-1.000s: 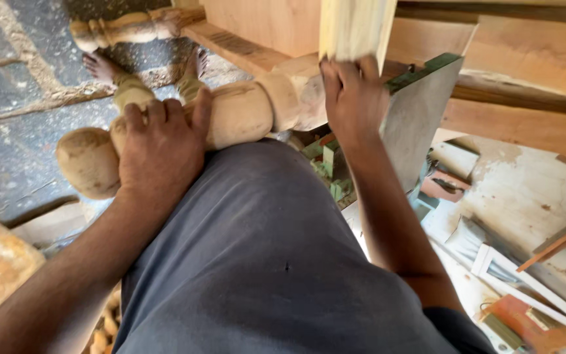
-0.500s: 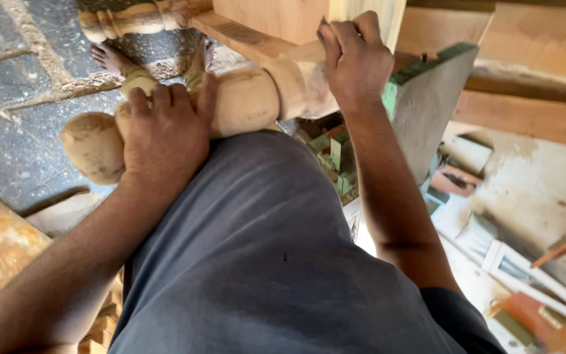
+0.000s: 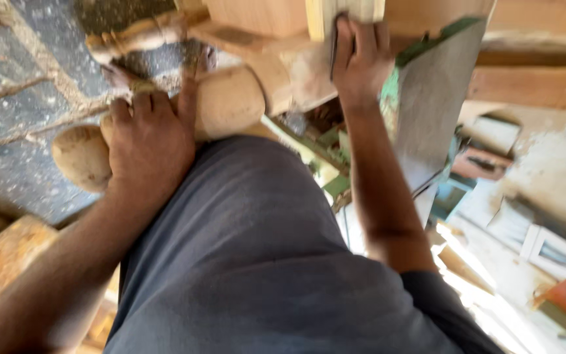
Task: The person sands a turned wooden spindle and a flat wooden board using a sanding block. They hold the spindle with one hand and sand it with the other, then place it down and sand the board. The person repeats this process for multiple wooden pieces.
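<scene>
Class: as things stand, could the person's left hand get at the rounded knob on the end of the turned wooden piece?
Probably yes. The left hand already grips the turned piece right beside the knob, and nothing lies between them.

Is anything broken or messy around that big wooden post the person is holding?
Nothing looks broken. The left hand grips the turned wooden post and the right hand presses near its square end. It is messy, though: wood offcuts lie scattered on the floor at lower left, and another turned piece lies beyond.
</scene>
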